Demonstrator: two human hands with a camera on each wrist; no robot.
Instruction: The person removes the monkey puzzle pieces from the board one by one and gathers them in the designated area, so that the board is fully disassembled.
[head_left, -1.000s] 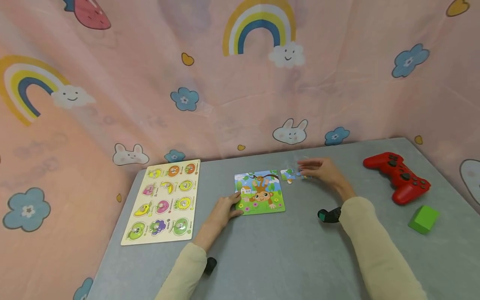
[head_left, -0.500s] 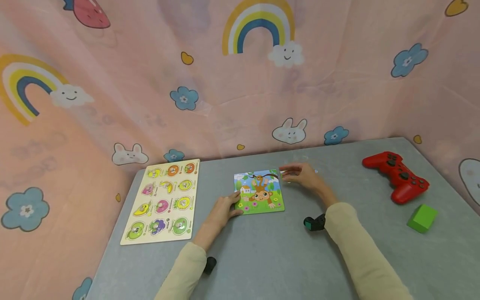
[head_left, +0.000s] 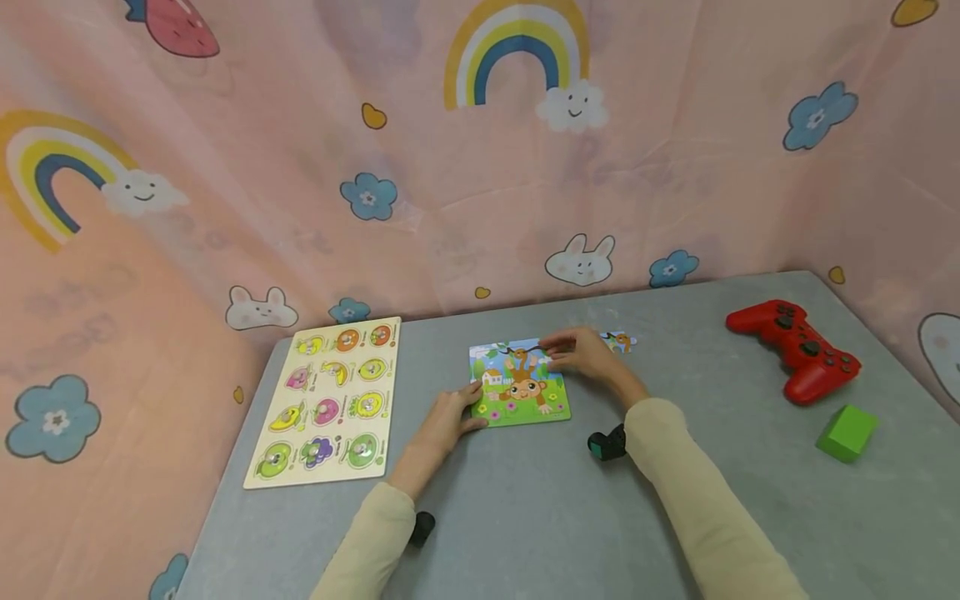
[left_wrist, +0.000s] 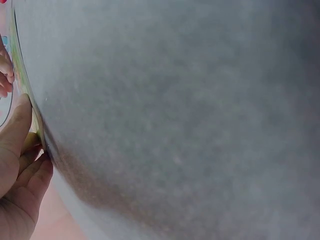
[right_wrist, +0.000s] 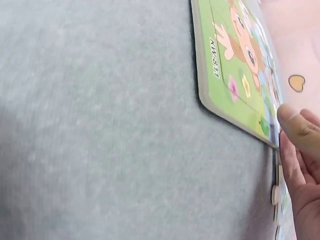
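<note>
I have my green-and-blue monkey puzzle [head_left: 517, 410] lying picture side up, just below the centre of the head view; loose jigsaw pieces [head_left: 621, 342] sit to its right.

The monkey puzzle [right_wrist: 235, 67] reads "KW-", ending "11".

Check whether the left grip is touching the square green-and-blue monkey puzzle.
Touching. The left wrist view shows the left grip with its thumb against the edge of the puzzle.
</note>
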